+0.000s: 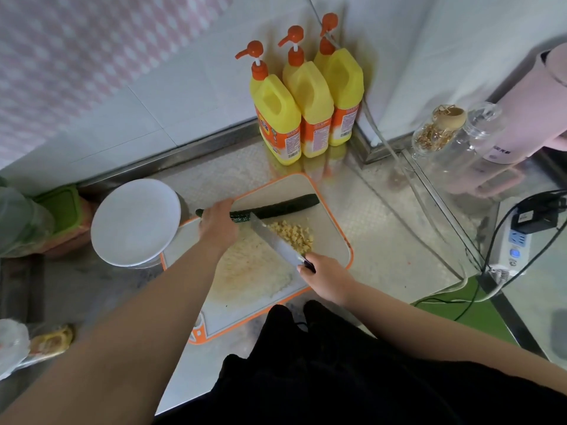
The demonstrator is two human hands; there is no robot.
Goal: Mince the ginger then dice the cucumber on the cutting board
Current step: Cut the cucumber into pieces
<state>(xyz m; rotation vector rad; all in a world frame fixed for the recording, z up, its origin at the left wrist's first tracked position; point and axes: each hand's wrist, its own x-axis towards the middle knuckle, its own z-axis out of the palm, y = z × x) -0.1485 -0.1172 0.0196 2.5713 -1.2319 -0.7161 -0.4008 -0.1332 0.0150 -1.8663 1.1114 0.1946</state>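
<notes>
A white cutting board with an orange rim lies on the steel counter. A long dark green cucumber lies across the board's far edge. My left hand grips its left part, with the stem end poking out past my fingers. A pile of minced yellow ginger sits on the board just below the cucumber. My right hand holds the knife by its dark handle. The blade slants up-left and its tip meets the cucumber beside my left hand.
A white round plate stands on a pot left of the board. Three yellow pump bottles line the back wall. Glass jars, a pink kettle and a power strip with cables are at the right. A green-lidded container sits far left.
</notes>
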